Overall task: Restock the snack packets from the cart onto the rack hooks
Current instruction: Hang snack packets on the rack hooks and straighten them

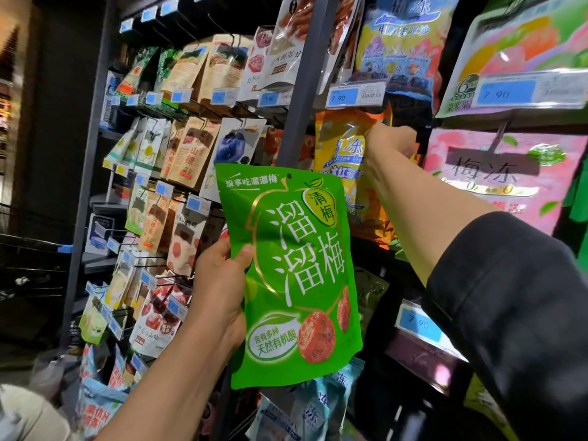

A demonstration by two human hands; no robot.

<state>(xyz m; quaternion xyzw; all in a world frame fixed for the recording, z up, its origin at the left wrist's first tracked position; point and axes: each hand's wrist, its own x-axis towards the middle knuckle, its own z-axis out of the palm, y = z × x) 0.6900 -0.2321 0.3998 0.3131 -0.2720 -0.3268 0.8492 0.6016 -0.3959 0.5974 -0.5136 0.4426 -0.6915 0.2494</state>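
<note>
Gripping the green plum packet (291, 275) by its lower-left edge, the left hand (219, 291) is holding it before the rack. Further right, the right hand (389, 143) is clenching the orange packet (342, 148) top at its hook, probably making room; next, the green packet's hole needs threading onto a hook.

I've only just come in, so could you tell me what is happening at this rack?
A person is restocking hanging snacks. The left hand grips a glossy green plum-snack packet by its left edge, held up before the rack and not yet hung. The right hand reaches up and pinches the top of an orange-and-yellow jelly packet hanging below a blue 7.90 price tag.
</note>
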